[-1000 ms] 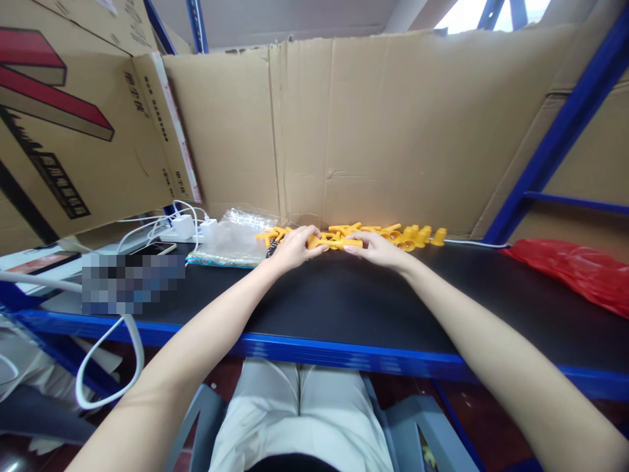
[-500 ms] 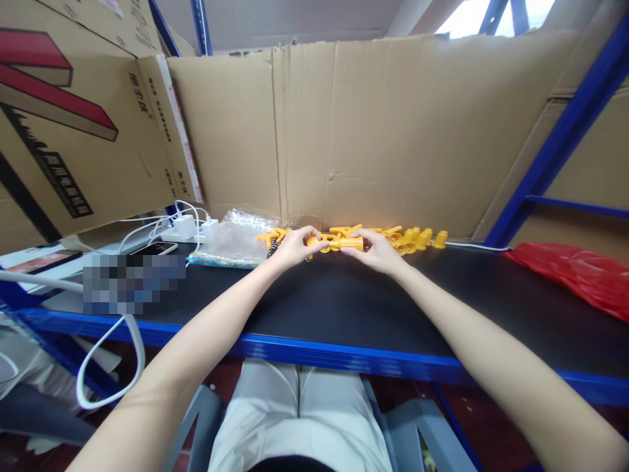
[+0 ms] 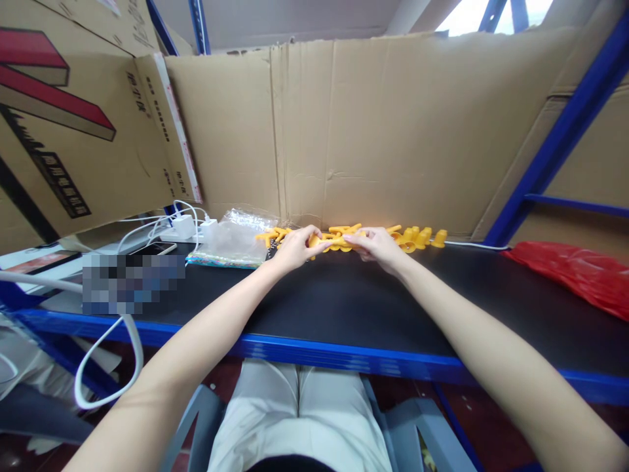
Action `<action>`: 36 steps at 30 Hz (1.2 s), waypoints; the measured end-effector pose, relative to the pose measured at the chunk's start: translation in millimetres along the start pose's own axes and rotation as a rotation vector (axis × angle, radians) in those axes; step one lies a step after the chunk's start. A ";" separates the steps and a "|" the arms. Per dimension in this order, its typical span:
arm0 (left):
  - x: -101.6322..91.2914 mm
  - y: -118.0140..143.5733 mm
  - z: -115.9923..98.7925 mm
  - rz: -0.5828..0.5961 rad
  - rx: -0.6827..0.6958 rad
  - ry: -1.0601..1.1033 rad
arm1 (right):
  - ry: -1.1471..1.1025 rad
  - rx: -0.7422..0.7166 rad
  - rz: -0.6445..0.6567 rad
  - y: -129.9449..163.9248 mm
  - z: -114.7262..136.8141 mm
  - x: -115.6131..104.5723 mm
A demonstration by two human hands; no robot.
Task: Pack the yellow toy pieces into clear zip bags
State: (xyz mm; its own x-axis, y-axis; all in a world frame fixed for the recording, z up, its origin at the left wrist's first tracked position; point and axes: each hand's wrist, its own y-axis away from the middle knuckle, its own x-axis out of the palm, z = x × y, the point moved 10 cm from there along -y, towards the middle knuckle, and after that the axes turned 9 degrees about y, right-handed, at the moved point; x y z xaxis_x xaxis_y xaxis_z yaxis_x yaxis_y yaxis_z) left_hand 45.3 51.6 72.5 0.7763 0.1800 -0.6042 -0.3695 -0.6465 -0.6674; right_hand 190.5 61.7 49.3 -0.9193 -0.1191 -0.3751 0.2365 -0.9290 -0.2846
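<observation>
My left hand (image 3: pixel 299 248) is closed around one end of a small yellow plastic part (image 3: pixel 337 243), pinched between thumb and fingers. My right hand (image 3: pixel 377 249) has its thumb and fingertips closed on the right end of that same part, just above the black tabletop. Its exact shape is partly hidden by my fingers. Behind both hands lie several yellow stick-like pieces (image 3: pixel 344 229). To the right of my right hand are several yellow cup-shaped pieces (image 3: pixel 423 237). Small dark pieces (image 3: pixel 271 250) sit beside my left hand.
A clear plastic bag (image 3: pixel 233 239) lies left of my hands, near white chargers (image 3: pixel 183 227) with cables and a phone (image 3: pixel 152 249). A red plastic bag (image 3: pixel 572 272) rests at the right. Cardboard (image 3: pixel 393 131) stands behind the tabletop, whose front edge is a blue metal beam (image 3: pixel 344 354).
The right hand's fingers have shifted along the yellow part and now cover the ribbed cylindrical end that showed before. The left hand has stayed nearly in place.
</observation>
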 end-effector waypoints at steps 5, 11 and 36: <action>-1.1 -0.1 -6.8 0.006 0.061 -0.035 | -0.148 0.132 0.067 -0.5 -16.2 8.8; 0.0 -0.6 -6.4 0.014 0.080 -0.063 | -0.265 0.192 0.084 -0.5 -24.2 13.3; 0.4 -0.2 -13.9 -0.015 0.130 -0.102 | -0.340 0.380 0.152 2.9 -42.2 21.1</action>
State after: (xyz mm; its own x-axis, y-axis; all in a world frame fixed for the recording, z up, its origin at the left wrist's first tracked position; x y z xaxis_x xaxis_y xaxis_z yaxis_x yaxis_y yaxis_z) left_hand 52.8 41.5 78.5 0.7288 0.2676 -0.6303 -0.4265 -0.5428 -0.7235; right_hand 185.1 71.3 3.3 -0.9485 -0.3105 -0.0625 0.3023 -0.9464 0.1137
